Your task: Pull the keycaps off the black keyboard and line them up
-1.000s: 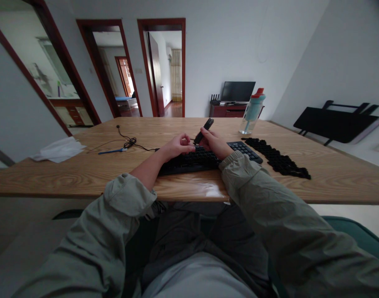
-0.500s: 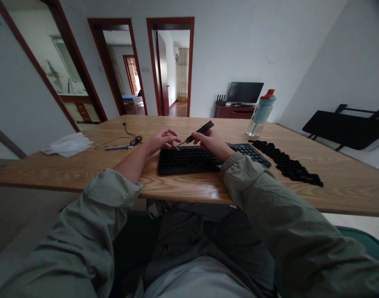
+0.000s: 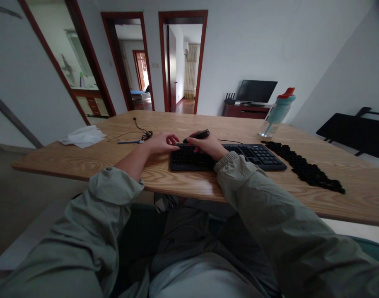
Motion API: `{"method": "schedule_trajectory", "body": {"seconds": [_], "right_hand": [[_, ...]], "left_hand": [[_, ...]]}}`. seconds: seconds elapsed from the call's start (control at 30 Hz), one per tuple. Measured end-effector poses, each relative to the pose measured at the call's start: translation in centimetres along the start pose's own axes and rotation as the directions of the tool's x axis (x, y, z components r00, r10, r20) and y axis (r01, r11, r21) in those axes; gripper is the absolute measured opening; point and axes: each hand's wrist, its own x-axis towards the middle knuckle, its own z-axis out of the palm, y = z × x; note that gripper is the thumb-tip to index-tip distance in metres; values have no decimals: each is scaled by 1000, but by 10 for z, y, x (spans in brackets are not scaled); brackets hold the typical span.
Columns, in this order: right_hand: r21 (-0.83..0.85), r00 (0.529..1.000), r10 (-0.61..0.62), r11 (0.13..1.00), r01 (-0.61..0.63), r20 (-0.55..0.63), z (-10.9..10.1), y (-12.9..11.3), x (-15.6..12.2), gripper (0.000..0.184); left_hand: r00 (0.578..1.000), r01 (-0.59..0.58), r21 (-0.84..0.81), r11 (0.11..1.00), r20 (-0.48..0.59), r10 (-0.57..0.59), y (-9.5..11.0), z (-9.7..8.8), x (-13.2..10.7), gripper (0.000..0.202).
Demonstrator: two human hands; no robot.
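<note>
A black keyboard (image 3: pixel 254 155) lies on the wooden table in front of me. My right hand (image 3: pixel 208 145) is closed around the dark handle of what looks like a keycap puller (image 3: pixel 202 134), above the left half of the keyboard. The puller's tip is hidden from view now; thin metal prongs showed at its end a moment ago. My left hand (image 3: pixel 162 142) rests at the keyboard's upper left corner, fingers loosely bent and thumb apart from them. I see nothing held in it. To the keyboard's right lies a strip of small black pieces (image 3: pixel 304 165).
A clear bottle with a red lid (image 3: pixel 276 114) stands behind the keyboard on the right. White tissue (image 3: pixel 83 135), a blue brush-like tool (image 3: pixel 129 142) and a coiled black cable (image 3: pixel 146 135) lie on the left of the table (image 3: pixel 189 180).
The keycap puller has tilted down and its tip has gone out of sight. My left hand's fingers have curled in closer to the keyboard. The camera view has shifted left.
</note>
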Motion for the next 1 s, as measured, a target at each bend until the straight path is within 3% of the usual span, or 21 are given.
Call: {"method": "schedule_trajectory", "body": {"seconds": [0.13,0.3,0.67,1.0], "right_hand": [[-47,1000,-19,999,18,-24,-1,1,-3,15],[-15,993,-14,1000,13,-121,2,0,-5,17],[1,995,-77,997,77,-69,3,15,1,19],[-1,993,-73,997,73,-90,1,12,1,20]], "left_hand": [[999,-21,7,1000,42,21,3,1,1,28],[999,-5,38,999,-41,6,8,-1,0,29],[999,-32,160,987,19,30,7,-3,-7,24],[999,-47,175,983,-7,49,11,-2,-8,25]]}}
